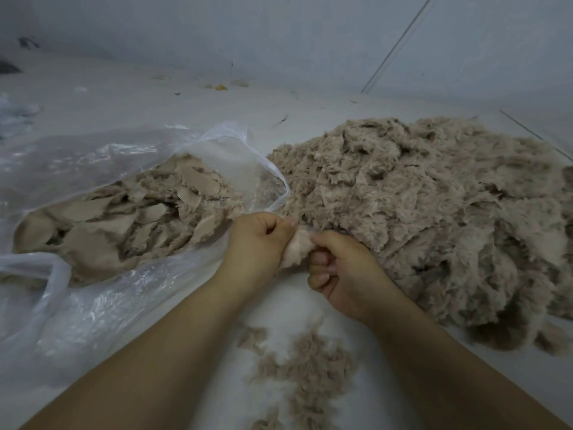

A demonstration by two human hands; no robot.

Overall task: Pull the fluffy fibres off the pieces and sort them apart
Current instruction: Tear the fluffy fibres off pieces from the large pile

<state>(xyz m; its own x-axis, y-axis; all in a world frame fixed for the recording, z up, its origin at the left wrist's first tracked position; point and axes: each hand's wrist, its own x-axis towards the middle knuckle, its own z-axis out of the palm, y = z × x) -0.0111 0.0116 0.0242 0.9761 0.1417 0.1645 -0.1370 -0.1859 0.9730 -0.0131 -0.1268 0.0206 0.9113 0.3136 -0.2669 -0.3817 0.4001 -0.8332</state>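
A small beige fluffy piece [294, 250] is held between both hands at the centre of the view. My left hand [259, 240] grips its left side with curled fingers and thumb. My right hand [344, 271] pinches its right side, fingers curled under. A big heap of fluffy beige pieces [434, 206] lies on the floor to the right, touching the hands. On the left an open clear plastic bag [102, 156] holds several smooth beige pieces [124, 218] with fluff on their edges. Loose pulled fibres [307, 367] lie scattered on the floor between my forearms.
The work is on a pale floor [186, 97] that meets a grey wall [279, 32] behind. Small scraps, one orange [220, 87], lie near the wall. Crumpled clear plastic [15, 113] sits at the far left edge.
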